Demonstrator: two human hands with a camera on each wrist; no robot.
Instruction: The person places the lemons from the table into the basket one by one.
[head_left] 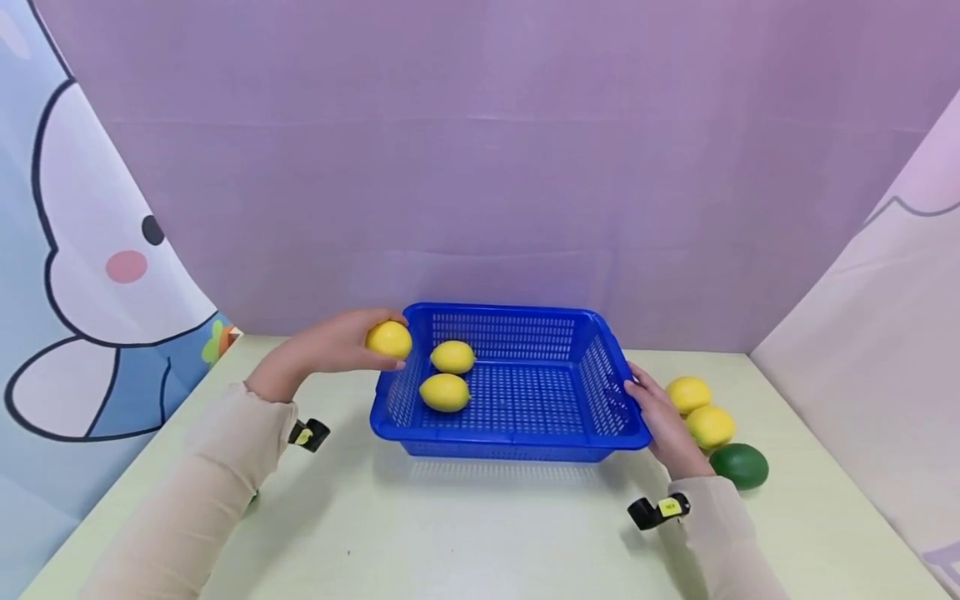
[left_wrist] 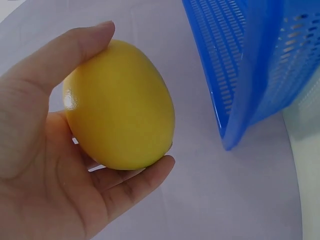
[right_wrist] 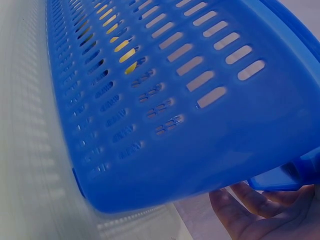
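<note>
My left hand (head_left: pixel 347 342) holds a yellow lemon (head_left: pixel 389 340) at the left rim of a blue slotted plastic basket (head_left: pixel 517 442). In the left wrist view, thumb and fingers curl round this lemon (left_wrist: pixel 120 107), and the basket's wall (left_wrist: pixel 260 75) is to its right. Two more lemons, a rear one (head_left: pixel 453 357) and a front one (head_left: pixel 445 392), lie inside at the basket's left end. At the opposite end, my right hand (head_left: pixel 663 417) grips the rim. The right wrist view shows its curled fingers (right_wrist: pixel 255 200) beneath that rim; the thumb is hidden there.
To the right of the basket, two lemons (head_left: pixel 710 427) lie beside a dark green oval fruit (head_left: pixel 739 466) on the pale table (head_left: pixel 465 533). A small green bit (head_left: pixel 253 498) shows by the left sleeve. Purple cloth (head_left: pixel 480 167) hangs behind.
</note>
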